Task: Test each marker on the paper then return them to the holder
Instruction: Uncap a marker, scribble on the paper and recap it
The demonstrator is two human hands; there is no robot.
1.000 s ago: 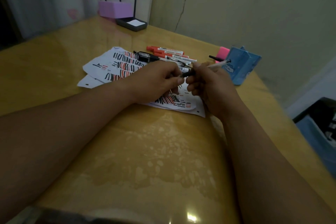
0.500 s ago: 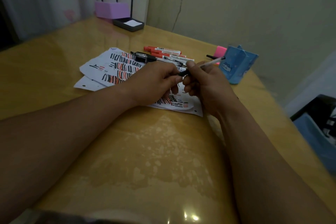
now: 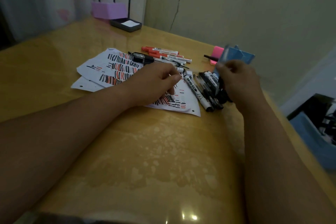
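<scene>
Hands parted since a second ago: my right hand (image 3: 238, 82) swung toward the blue holder (image 3: 243, 56), fingers curled round a blurred marker (image 3: 222, 57). My left hand (image 3: 154, 83) rests curled on the paper (image 3: 109, 67); can't tell if it holds anything.

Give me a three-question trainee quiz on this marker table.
1. True or false: the red markers lie on the table, outside the blue holder.
2. The left hand rests on: A the purple box; B the paper; C the dark tray.
3. Which hand is nearer the blue holder?
Key: 1 true; 2 B; 3 the right hand.
</scene>
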